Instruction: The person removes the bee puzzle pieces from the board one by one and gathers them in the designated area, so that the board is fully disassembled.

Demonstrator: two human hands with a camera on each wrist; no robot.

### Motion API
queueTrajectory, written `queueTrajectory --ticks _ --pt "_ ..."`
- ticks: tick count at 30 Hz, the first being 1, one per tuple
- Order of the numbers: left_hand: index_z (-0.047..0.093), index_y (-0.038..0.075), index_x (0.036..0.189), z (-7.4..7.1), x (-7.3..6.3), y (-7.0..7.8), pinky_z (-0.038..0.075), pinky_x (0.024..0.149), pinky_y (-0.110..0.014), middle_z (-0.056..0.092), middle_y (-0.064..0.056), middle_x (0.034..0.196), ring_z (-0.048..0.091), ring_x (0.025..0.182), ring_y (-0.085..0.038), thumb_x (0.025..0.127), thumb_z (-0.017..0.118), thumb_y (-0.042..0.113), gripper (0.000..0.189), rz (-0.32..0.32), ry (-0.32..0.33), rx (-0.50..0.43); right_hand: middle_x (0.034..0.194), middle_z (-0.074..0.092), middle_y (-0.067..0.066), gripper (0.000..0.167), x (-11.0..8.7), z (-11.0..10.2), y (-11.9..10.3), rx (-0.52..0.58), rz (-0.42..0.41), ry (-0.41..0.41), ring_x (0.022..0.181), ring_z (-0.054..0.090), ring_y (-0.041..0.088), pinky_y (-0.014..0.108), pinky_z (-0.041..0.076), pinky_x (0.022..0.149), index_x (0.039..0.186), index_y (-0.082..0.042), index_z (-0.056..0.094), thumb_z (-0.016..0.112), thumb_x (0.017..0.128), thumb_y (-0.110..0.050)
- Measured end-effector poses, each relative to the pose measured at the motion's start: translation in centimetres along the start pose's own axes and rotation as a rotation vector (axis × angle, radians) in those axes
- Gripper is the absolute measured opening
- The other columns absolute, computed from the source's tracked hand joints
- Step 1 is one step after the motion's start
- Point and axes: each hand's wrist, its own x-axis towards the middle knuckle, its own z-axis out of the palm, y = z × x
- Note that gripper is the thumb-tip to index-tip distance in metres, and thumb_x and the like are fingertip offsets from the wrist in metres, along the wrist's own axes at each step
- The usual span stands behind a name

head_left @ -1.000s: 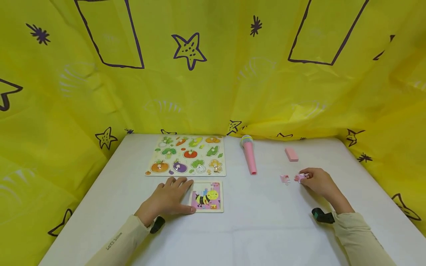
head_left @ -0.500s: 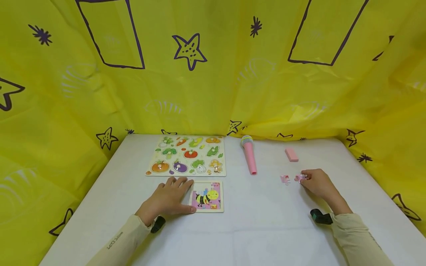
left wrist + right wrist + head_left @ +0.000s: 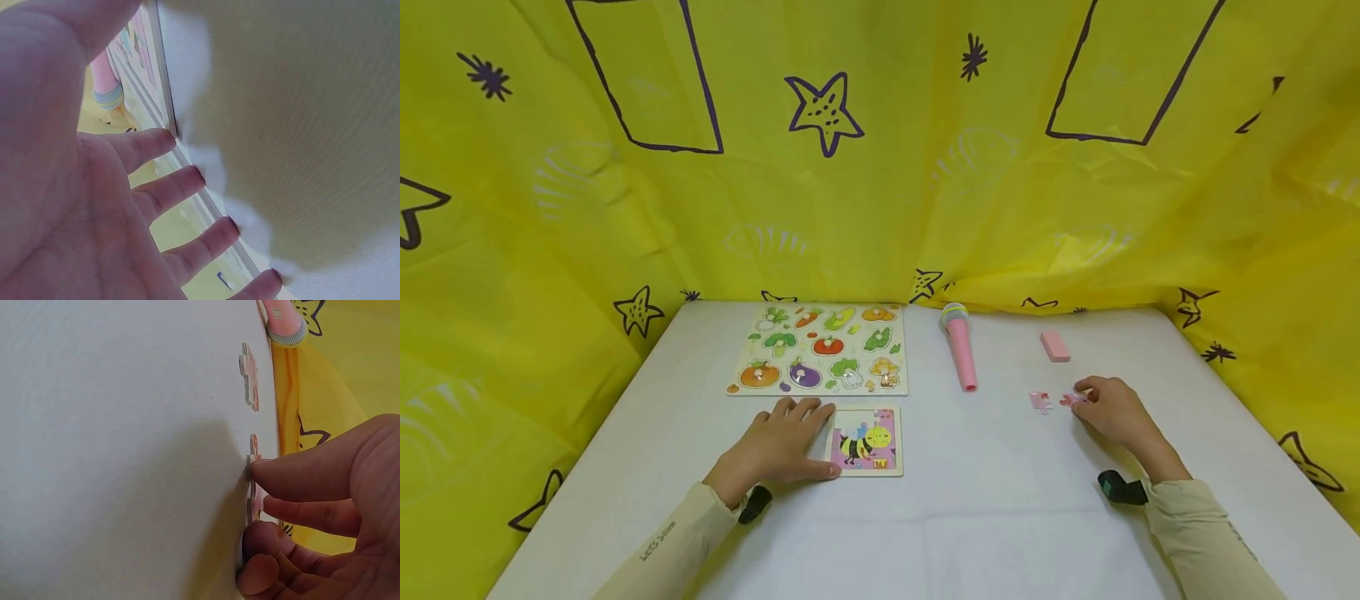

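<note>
My left hand point(image 3: 777, 446) lies with fingers spread at the left side of a small framed bee jigsaw puzzle point(image 3: 865, 442). Its thumb touches the lower left corner and its index finger the upper left one. Part of the puzzle's upper left shows bare, pale backing. At the right, my right hand point(image 3: 1116, 414) pinches a pink jigsaw piece point(image 3: 1067, 400) between thumb and fingers; the piece is flat on the table and partly hidden by the fingertips. Just left of it lies a second pink jigsaw piece point(image 3: 1041, 402), seen edge-on in the right wrist view.
Behind the bee puzzle lies a vegetable peg board point(image 3: 818, 350). A pink toy microphone point(image 3: 961, 350) is to its right, and a pink block point(image 3: 1055, 346) lies beyond the loose pieces. Yellow printed cloth point(image 3: 880, 208) hangs around the white table point(image 3: 970, 533).
The right hand and the piece under its fingers have shifted very slightly left. The left hand and the bee puzzle stay in place.
</note>
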Motion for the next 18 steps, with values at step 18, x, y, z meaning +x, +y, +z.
queueTrajectory --ticks 18 --pt "0.047 0.009 0.161 -0.2 -0.1 0.2 0.038 0.111 -0.071 0.045 -0.016 0.162 0.038 0.146 -0.048 0.088 0.082 0.061 0.096 -0.013 -0.004 -0.006 0.112 0.059 0.040 0.037 0.3 0.6 -3.5 0.102 0.016 0.083 0.101 0.058 0.051 0.061 0.052 0.086 0.122 0.021 0.060 0.066 0.101 -0.010"
